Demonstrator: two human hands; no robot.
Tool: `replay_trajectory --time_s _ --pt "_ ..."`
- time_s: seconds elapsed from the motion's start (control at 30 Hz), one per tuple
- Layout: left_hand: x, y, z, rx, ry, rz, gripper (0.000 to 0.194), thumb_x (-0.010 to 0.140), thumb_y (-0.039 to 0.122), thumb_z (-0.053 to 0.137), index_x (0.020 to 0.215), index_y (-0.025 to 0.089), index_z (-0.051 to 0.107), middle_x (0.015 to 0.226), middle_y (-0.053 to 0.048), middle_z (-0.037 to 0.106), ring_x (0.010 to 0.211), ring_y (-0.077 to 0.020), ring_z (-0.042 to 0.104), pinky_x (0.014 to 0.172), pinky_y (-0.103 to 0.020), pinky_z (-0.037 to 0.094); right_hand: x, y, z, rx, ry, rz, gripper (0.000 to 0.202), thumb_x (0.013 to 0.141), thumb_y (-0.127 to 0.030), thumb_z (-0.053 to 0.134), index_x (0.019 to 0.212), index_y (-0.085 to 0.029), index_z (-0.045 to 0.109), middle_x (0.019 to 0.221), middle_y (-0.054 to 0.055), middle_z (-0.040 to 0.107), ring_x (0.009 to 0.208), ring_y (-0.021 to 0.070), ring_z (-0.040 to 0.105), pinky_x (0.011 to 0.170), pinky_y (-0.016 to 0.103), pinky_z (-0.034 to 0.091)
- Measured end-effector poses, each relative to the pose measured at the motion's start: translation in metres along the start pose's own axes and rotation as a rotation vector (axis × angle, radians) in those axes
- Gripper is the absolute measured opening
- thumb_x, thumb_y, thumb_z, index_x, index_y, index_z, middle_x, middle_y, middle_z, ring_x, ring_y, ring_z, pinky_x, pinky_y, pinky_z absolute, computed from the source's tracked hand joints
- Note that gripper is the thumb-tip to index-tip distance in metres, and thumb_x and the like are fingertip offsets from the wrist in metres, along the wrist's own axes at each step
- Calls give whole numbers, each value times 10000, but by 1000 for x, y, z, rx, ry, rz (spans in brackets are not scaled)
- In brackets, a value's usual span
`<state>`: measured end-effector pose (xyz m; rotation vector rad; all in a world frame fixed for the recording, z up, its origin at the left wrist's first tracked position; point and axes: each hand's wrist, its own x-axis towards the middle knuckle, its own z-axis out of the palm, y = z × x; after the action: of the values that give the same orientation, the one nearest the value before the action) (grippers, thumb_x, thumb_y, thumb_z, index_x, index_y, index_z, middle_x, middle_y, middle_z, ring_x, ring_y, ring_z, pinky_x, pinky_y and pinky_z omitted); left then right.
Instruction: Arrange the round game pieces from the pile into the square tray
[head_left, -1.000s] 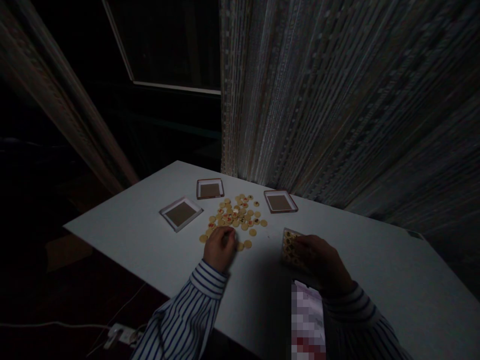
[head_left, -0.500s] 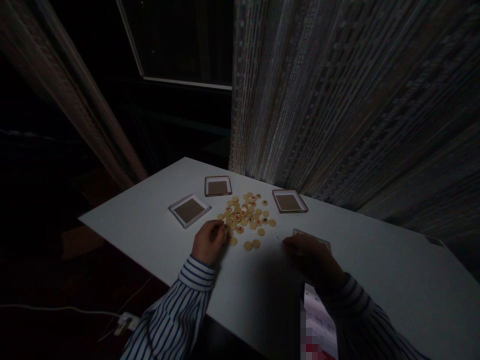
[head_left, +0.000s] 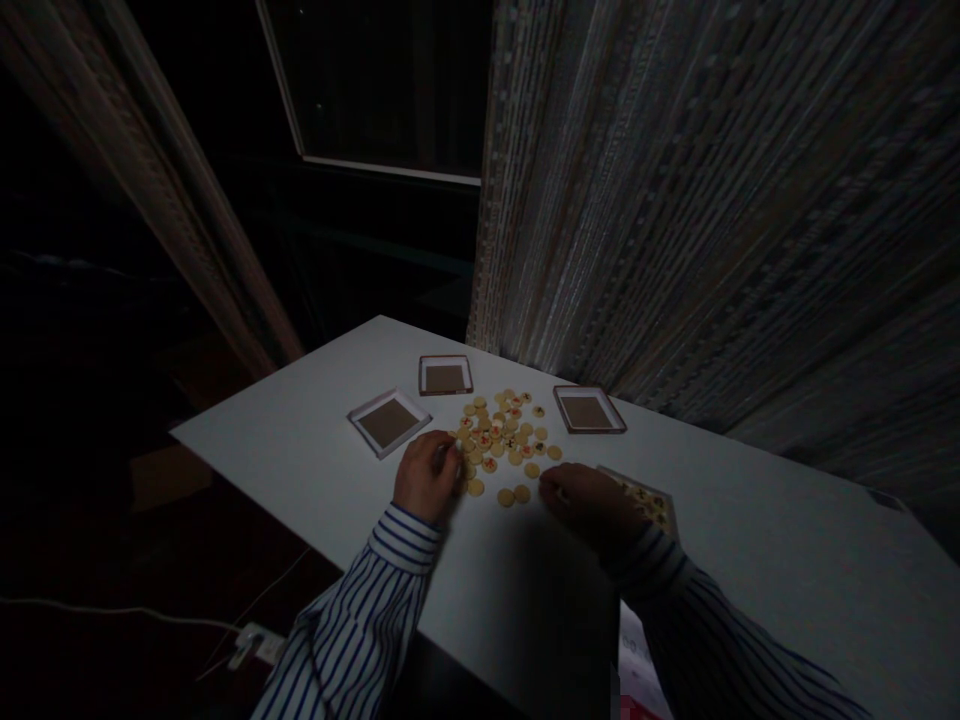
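Note:
Many round wooden Chinese chess pieces lie in a loose pile on the white table, some face up with red or dark characters, others showing plain yellow. At the pile's left edge is my left hand, its thumb and fingers curled together against the nearest pieces; what they hold, if anything, is hidden. My right hand hovers right of the pile, fingers bent and closed, their contents out of sight. Behind its wrist, a shallow box with rows of chess pieces in it is partly covered.
Three shallow open boxes stand around the pile: a left box, a back box and a right box. A lit phone lies under my right forearm. A string curtain hangs behind the table. A power strip is at lower left.
My right hand has moved left toward the pile, uncovering chess pieces in the box behind it. My left hand stays at the pile's left edge. The view has shifted slightly.

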<state>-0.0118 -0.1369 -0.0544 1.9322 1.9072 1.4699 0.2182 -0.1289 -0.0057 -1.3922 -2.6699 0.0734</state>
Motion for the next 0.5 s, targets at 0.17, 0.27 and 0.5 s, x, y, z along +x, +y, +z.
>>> replay_trajectory --time_s 0.17,0.27,0.5 --pt "-1 -2 15 91 54 61 177 787 234 467 847 157 614 995 -102 612 947 -234 547 852 -427 443 15 -8 6 -14 -119 31 249 826 -284 395 908 -181 606 874 51 654 820 167 579 688 254 382" --pt "-5 -5 22 114 67 93 169 786 227 480 862 150 611 999 -111 609 956 -237 540 843 -420 449 22 -12 9 -10 -140 51 274 824 -311 399 968 -184 594 948 57 647 870 177 570 718 265 380" --pt "-14 -13 31 144 64 157 129 754 191 515 823 141 611 960 -114 625 921 -235 549 829 -404 456 39 -18 16 2 -170 63 270 805 -316 427 990 -190 578 922 48 652 851 179 576 693 267 381"
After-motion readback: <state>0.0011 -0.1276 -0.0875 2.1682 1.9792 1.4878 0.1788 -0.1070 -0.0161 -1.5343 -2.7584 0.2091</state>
